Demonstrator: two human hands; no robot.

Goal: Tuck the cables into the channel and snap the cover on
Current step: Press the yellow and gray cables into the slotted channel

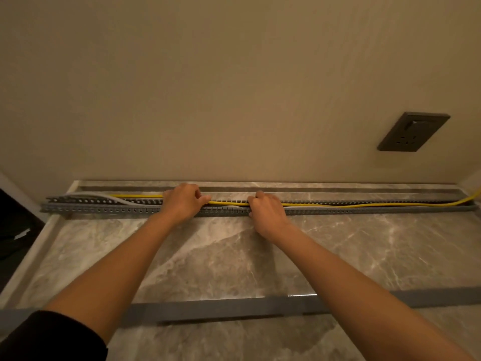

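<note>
Hands (183, 201) (268, 212) grip yellow cable (338, 205) in grey channel (104, 210).

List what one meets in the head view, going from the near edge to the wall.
Dark sleeve → grey cover → slotted channel, where the left hand and the right hand hold the yellow cable → wall socket.

The left hand (183, 201) and right hand (268, 212) cover the stretches of yellow cable (338, 205) and channel (104, 210) beneath them; what the right one holds cannot be told. At the countertop's (364, 243) near edge, the cover (221, 307) runs past both picture edges.
</note>
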